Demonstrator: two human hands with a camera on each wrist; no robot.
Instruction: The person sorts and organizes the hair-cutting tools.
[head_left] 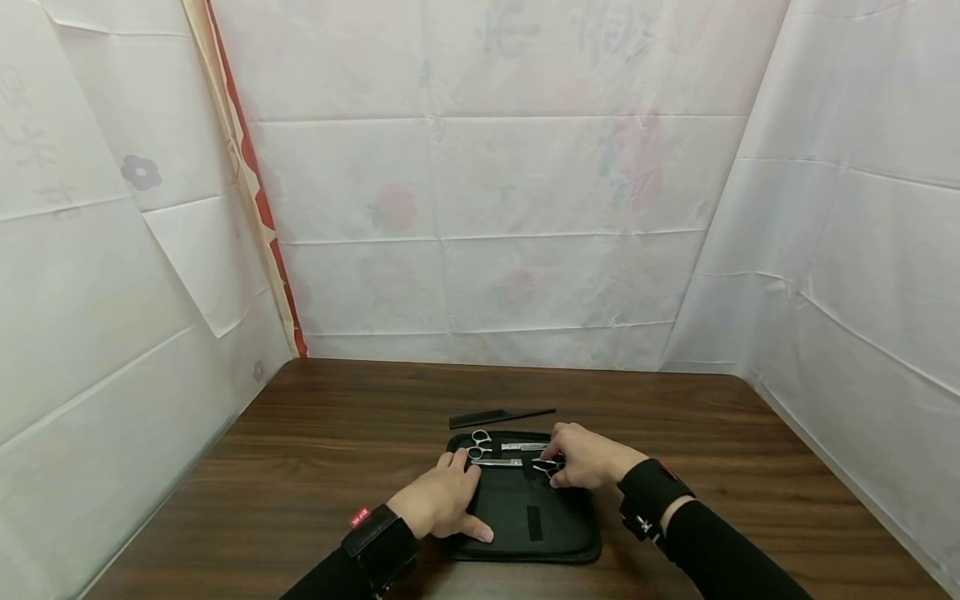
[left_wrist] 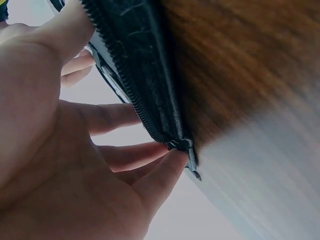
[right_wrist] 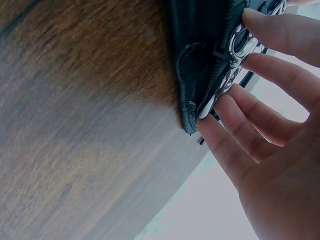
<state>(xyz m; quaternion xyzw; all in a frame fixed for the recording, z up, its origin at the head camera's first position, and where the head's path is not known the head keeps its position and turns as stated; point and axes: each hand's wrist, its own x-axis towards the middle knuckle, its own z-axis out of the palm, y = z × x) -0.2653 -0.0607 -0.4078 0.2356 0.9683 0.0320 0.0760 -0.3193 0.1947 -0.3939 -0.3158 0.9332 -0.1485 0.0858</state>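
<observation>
In the head view, an open black case lies flat on the wooden table, toward the 6 o'clock side of its top. In the case's far half are two silver scissors, nearly parallel. The nearer scissors have their long axis along the 9-to-3 line, blades pointing to 9 o'clock and ring handles toward 3. The right hand, reaching in from 4 o'clock, grips those handles between thumb and fingers. The farther scissors point the opposite way: rings at 9 o'clock, blades toward 3. The left hand comes in from 7 o'clock and rests on the case's 9 o'clock edge, fingers extended and thumb spread across the lining. A dark strap runs along the 12-to-6 line in the near half. Beyond the case at 12 o'clock lies a black comb, its thin tail pointing just above 3 o'clock.
</observation>
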